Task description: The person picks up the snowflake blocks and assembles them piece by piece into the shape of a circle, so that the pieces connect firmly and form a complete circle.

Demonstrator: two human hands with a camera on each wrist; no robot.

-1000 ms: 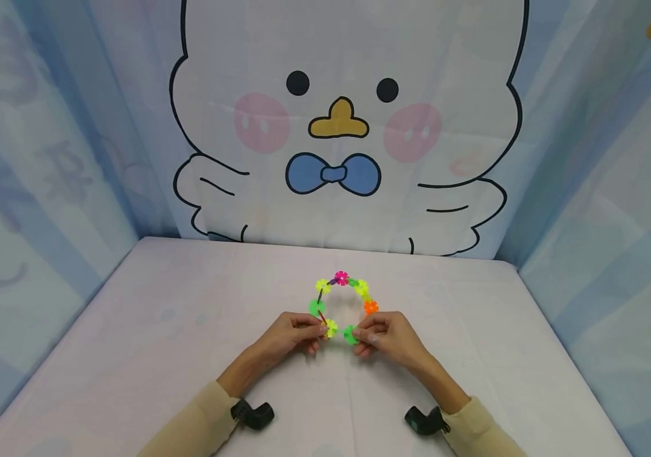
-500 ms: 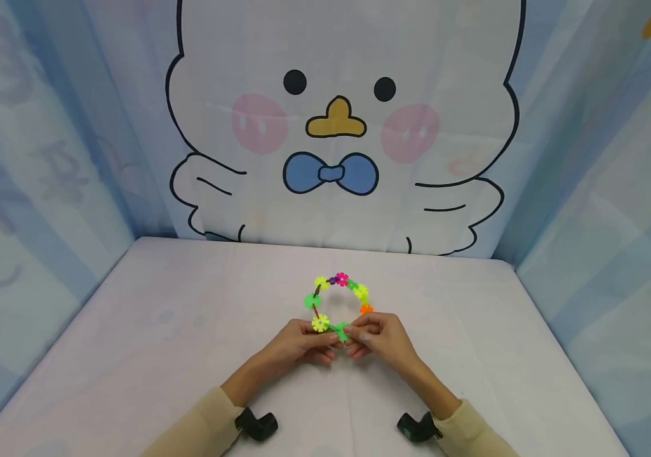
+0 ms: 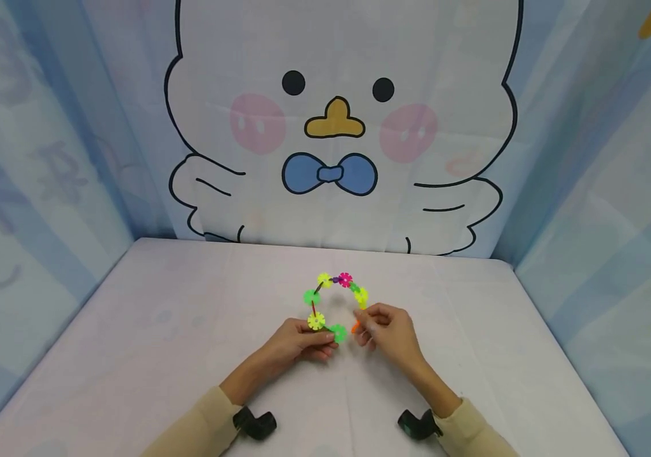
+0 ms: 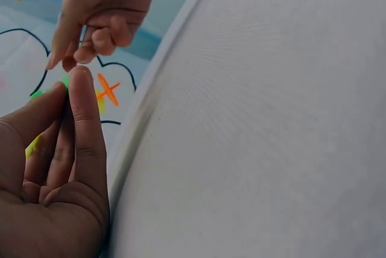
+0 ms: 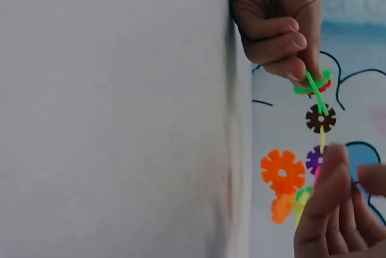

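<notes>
A chain of bright plastic snowflake discs (image 3: 316, 321) curves into a ring, with a gap at its near side. My left hand (image 3: 299, 341) pinches the green disc (image 3: 339, 333) at one end between thumb and fingers. By the other end, my right hand (image 3: 392, 331) is beside the orange disc (image 3: 356, 327). In the right wrist view its thumb and fingers stand apart, and the orange disc (image 5: 272, 170) hangs beside them. The left wrist view also shows the right fingers spread, with an orange disc (image 4: 108, 90) beyond the left fingertips.
A pale cloth-covered table (image 3: 199, 285) lies under both hands. Behind it hangs a backdrop (image 3: 333, 216) with a cartoon chick, and printed curtains (image 3: 33, 190) close off the sides. Dark wrist cameras (image 3: 255, 424) sit at both sleeves.
My right hand has let go of the green disc and moved right to the orange end. My left hand has shifted from the yellow disc onto the green one. The orange end came nearer.
</notes>
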